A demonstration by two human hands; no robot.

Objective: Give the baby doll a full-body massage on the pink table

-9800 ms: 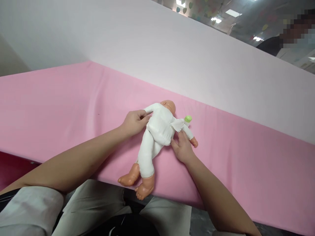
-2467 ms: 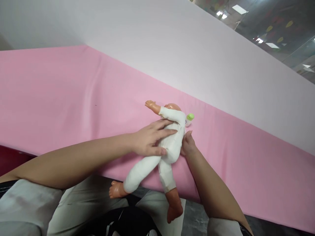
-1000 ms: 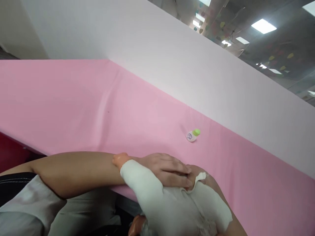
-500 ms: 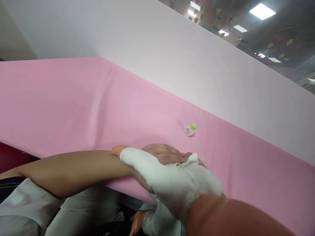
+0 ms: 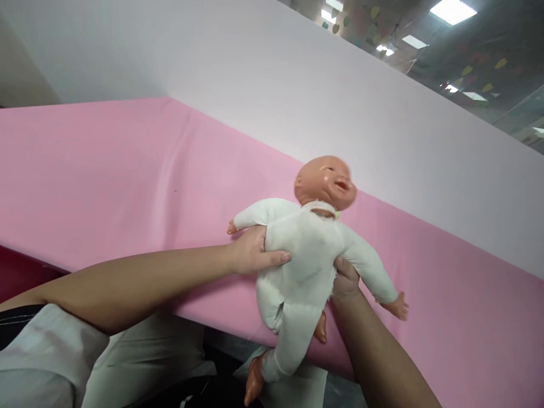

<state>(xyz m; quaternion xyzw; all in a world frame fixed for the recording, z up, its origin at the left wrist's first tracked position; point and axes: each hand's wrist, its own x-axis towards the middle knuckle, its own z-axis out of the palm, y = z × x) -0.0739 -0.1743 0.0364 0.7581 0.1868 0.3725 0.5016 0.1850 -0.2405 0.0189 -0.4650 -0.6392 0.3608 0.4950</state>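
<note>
Doll (image 5: 306,255): plain white suit, peach-orange head, hands and feet. Cloth (image 5: 106,170): plain pink. Wall (image 5: 255,73): pale lilac-white; trousers (image 5: 161,362): light grey.

Doll (image 5: 306,255) in soft matt white cloth, glossy smooth plastic head, matt pink tablecloth (image 5: 106,170)

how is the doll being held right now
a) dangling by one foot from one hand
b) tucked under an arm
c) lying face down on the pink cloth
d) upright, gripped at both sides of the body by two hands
d: the doll is upright, face showing, with the left hand and right hand on either side of its body.
</note>
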